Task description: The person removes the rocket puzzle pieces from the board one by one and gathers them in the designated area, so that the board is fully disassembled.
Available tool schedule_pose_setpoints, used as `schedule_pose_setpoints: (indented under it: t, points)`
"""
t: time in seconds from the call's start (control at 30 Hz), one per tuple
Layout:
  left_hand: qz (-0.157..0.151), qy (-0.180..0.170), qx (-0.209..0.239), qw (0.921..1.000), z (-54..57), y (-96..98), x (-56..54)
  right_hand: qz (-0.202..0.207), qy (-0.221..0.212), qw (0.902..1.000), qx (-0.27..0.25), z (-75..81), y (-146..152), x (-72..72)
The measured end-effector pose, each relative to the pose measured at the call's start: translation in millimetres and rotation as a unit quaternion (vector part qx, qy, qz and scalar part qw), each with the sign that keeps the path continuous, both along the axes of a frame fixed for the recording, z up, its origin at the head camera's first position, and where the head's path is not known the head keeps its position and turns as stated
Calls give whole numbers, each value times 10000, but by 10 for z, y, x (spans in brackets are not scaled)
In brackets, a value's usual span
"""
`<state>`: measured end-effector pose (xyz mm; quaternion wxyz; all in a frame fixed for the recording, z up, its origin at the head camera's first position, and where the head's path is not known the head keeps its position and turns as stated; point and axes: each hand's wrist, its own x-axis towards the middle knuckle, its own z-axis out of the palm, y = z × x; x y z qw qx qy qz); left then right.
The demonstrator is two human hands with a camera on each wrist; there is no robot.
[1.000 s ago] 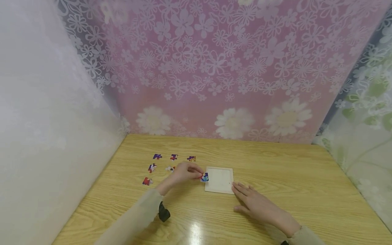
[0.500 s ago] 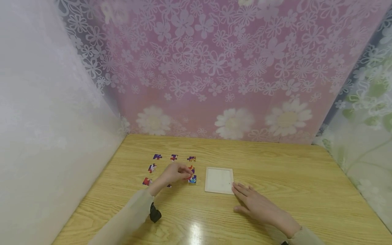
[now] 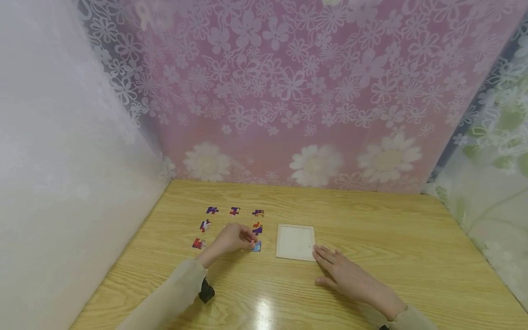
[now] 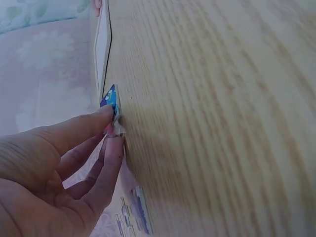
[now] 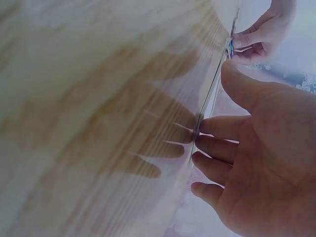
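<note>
My left hand (image 3: 233,237) pinches a blue jigsaw puzzle piece (image 3: 256,246) between thumb and fingertips, low over the table. In the left wrist view the blue piece (image 4: 109,98) stands out past the thumb, its other end covered by the fingers. To its right lies a square pale puzzle frame (image 3: 295,259) with a bare white inside. My right hand (image 3: 348,278) lies with fingers extended, fingertips at the frame's lower right corner. In the right wrist view that hand (image 5: 252,153) has its fingers spread and holds nothing.
Several loose puzzle pieces lie in rough rows around the left hand, among them a purple one (image 3: 212,210), a red one (image 3: 198,243) and an orange and purple one (image 3: 257,228). The hand hides part of the group. A flowered curtain (image 3: 288,114) closes off the table's back.
My left hand has carried the blue puzzle piece leftward from the frame's left edge to the right side of the loose pieces, lowering it slightly. My right hand and the frame stay put.
</note>
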<state>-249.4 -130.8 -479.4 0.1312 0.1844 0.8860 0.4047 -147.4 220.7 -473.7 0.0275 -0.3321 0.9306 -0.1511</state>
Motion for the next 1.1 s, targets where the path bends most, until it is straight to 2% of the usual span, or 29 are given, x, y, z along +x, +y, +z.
schedule_pose_setpoints:
  t: [0.27,0.7,0.87,0.97,1.1]
  points:
    - [-16,124,-49,9999,6,30,19,2,30,10000,10,2,10,14]
    - [-19,264,-270,9993,20,-17,46,-95,-497,9980,-369,-18,10,-25]
    - [134,295,-307,9990,63,-47,62,-121,-711,9954,-627,-31,12,-59]
    - [258,473,-331,9980,80,-57,50,-117,-579,9955,-745,-27,16,-82]
    - [318,917,-448,9943,84,-67,12,-197,-306,9960,-816,-14,39,-108]
